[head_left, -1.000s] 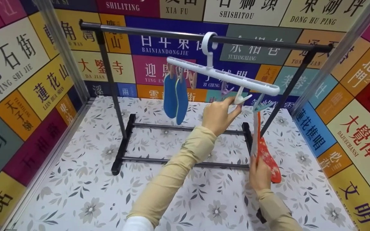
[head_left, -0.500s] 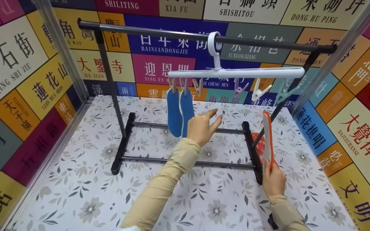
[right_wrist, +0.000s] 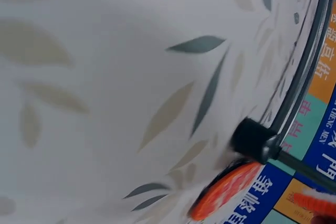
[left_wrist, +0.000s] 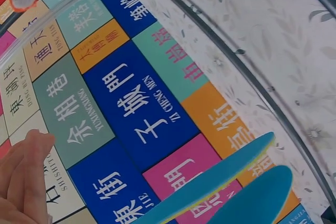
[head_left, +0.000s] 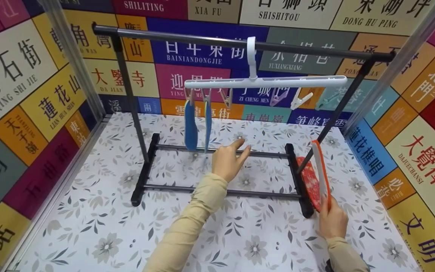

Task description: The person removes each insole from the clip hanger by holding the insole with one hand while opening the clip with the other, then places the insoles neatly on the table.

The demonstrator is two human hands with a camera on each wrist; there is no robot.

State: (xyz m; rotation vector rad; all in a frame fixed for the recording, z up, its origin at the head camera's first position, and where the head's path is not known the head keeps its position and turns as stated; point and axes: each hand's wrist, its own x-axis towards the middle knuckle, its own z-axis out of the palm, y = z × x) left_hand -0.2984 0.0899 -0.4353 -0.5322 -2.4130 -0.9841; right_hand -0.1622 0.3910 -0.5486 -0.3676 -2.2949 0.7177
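My right hand (head_left: pixel 333 221) grips an insole (head_left: pixel 322 172) by its lower end; it stands upright, its grey-white face and orange edge showing. Another insole (head_left: pixel 309 181), red with a pale pattern, lies beyond the rack's right foot. My left hand (head_left: pixel 228 161), thumb and fingers apart, holds nothing and hovers below the white clip hanger (head_left: pixel 263 82). Two blue insoles (head_left: pixel 191 126) hang from beige clips at the hanger's left end. A white clip (head_left: pixel 301 99) and a teal clip (head_left: pixel 329 99) hang at its right with nothing in them. In the left wrist view the blue insoles (left_wrist: pixel 252 195) are close by.
A dark metal rack (head_left: pixel 187 38) carries the hanger on its top bar. Its feet (head_left: pixel 139 189) stand on a flower-patterned surface (head_left: pixel 255 241). Walls with coloured signs (head_left: pixel 13 68) enclose the sides and back. A purple clip (head_left: pixel 279 97) hangs mid-hanger.
My left hand has left the white clip and moved down and left. The held insole has come away from beneath the teal clip, lower and to the right. The hanger has swung round.
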